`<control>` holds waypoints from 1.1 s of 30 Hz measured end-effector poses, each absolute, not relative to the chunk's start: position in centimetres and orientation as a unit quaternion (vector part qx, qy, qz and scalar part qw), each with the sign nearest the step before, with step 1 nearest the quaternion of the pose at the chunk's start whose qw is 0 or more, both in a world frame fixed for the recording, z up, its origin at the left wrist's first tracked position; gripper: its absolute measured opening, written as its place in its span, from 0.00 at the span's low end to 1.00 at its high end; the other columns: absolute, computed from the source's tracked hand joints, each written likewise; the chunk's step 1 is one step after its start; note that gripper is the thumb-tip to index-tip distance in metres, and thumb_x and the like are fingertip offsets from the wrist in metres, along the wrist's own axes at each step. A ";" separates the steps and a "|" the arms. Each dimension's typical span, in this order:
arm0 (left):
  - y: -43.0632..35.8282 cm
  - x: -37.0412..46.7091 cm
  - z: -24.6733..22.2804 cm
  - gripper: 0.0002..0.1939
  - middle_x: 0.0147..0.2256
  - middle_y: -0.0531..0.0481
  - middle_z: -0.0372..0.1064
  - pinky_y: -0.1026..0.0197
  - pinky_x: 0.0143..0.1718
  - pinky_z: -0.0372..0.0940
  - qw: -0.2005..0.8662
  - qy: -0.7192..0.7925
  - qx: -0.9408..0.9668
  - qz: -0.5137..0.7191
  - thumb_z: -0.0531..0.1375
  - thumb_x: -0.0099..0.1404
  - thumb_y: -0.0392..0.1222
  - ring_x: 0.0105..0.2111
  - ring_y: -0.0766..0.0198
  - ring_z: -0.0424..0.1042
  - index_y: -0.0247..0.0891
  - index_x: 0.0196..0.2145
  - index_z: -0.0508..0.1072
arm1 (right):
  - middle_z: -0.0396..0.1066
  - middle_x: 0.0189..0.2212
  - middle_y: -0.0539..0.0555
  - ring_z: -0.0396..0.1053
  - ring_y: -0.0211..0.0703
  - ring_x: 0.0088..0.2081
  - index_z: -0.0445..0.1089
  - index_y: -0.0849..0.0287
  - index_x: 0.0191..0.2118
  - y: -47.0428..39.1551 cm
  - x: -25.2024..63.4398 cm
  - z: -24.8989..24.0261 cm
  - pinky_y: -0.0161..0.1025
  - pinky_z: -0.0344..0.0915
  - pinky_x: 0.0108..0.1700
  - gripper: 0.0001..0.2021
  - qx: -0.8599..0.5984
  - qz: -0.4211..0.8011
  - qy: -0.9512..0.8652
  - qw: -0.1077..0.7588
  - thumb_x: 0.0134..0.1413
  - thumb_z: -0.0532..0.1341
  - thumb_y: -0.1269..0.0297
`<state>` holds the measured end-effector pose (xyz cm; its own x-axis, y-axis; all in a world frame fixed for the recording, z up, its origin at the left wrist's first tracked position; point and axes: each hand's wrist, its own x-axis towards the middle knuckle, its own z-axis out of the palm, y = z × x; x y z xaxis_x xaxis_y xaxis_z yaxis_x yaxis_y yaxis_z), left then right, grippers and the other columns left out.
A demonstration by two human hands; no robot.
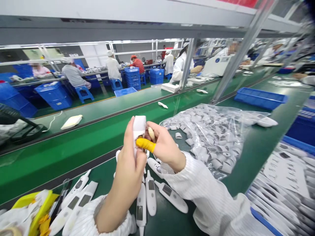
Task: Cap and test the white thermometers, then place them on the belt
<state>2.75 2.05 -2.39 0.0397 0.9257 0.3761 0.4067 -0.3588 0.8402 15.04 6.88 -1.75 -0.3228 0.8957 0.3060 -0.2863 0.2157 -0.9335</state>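
Observation:
My left hand [129, 172] is wrapped round a white thermometer [139, 124], holding it upright above the bench. My right hand [167, 144] closes on the same thermometer from the right, its thumb in a yellow finger cot [145, 144] pressed against the body. The thermometer's lower part is hidden by my fingers. Beneath my hands lie several white thermometers with small screens, among them one thermometer [151, 193] pointing away and another thermometer [171, 196] slanting to the right.
A clear plastic bag [211, 134] of small white caps lies open at the right. Blue bins [261, 98] and stacked thermometers [275, 196] are farther right. A yellow tray [46, 203] stands at lower left. Beyond runs a green conveyor belt [98, 132]; co-workers sit behind it.

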 end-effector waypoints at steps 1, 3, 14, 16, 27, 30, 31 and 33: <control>2.2 2.7 -2.4 0.38 0.48 0.51 0.68 0.66 0.29 0.64 0.280 0.493 0.664 0.487 0.52 0.65 0.32 0.29 0.68 0.67 0.59 0.68 0.49 | 0.61 0.20 0.42 0.62 0.33 0.20 0.60 0.56 0.30 7.0 15.0 -1.8 0.32 0.62 0.21 0.25 -0.254 0.573 -0.583 0.517 0.39 0.75 0.51; 2.4 2.6 -2.2 0.36 0.47 0.51 0.68 0.67 0.29 0.65 0.326 0.470 0.645 0.507 0.53 0.66 0.34 0.28 0.69 0.66 0.58 0.68 0.50 | 0.63 0.22 0.43 0.63 0.34 0.21 0.61 0.56 0.34 7.1 15.3 -1.7 0.32 0.62 0.22 0.25 -0.226 0.578 -0.604 0.500 0.41 0.74 0.48; 2.4 1.0 -0.6 0.32 0.33 0.54 0.65 0.69 0.24 0.62 0.527 0.343 0.555 0.545 0.49 0.68 0.33 0.24 0.72 0.62 0.52 0.67 0.50 | 0.70 0.47 0.60 0.71 0.48 0.48 0.68 0.64 0.52 13.6 23.5 -8.3 0.51 0.69 0.51 0.14 -0.786 0.107 -0.602 0.092 0.65 0.60 0.62; 2.1 1.0 -0.4 0.32 0.32 0.54 0.65 0.69 0.25 0.62 0.526 0.344 0.558 0.542 0.48 0.68 0.33 0.24 0.71 0.61 0.51 0.67 0.49 | 0.70 0.50 0.58 0.71 0.47 0.48 0.68 0.63 0.53 14.7 24.5 -10.4 0.51 0.70 0.51 0.17 -0.806 0.092 -0.582 0.051 0.64 0.61 0.58; 3.6 0.3 -1.3 0.32 0.42 0.50 0.65 0.61 0.41 0.65 0.441 0.446 0.597 0.499 0.49 0.72 0.43 0.37 0.64 0.67 0.59 0.70 0.44 | 0.71 0.45 0.56 0.72 0.43 0.43 0.68 0.62 0.51 17.9 24.9 -9.0 0.47 0.71 0.47 0.15 -0.707 0.083 -0.699 0.071 0.66 0.59 0.57; 4.7 0.0 -1.9 0.32 0.50 0.46 0.62 0.55 0.49 0.63 0.308 0.539 0.631 0.464 0.50 0.72 0.45 0.46 0.58 0.66 0.61 0.69 0.45 | 0.72 0.44 0.55 0.72 0.42 0.43 0.69 0.62 0.49 20.4 23.9 -7.6 0.46 0.72 0.47 0.14 -0.686 0.076 -0.717 0.098 0.66 0.59 0.58; 5.1 -0.1 -2.1 0.32 0.50 0.45 0.62 0.54 0.48 0.63 0.262 0.566 0.630 0.463 0.51 0.72 0.44 0.46 0.57 0.66 0.59 0.70 0.45 | 0.72 0.45 0.55 0.72 0.43 0.44 0.70 0.62 0.50 21.5 23.5 -7.4 0.46 0.72 0.47 0.14 -0.686 0.070 -0.717 0.105 0.66 0.59 0.58; 6.3 -0.5 -2.5 0.32 0.49 0.43 0.62 0.52 0.48 0.63 0.180 0.603 0.621 0.467 0.52 0.71 0.41 0.47 0.54 0.66 0.51 0.69 0.49 | 0.71 0.47 0.56 0.71 0.44 0.46 0.69 0.61 0.51 23.9 23.0 -7.3 0.48 0.71 0.48 0.15 -0.695 0.057 -0.708 0.115 0.65 0.59 0.58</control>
<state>-0.46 6.31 -2.48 -0.1634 0.9171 0.3635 0.5814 -0.2081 0.7866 22.97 23.88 -7.26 -0.0080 0.9965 0.0827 0.9703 0.0277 -0.2403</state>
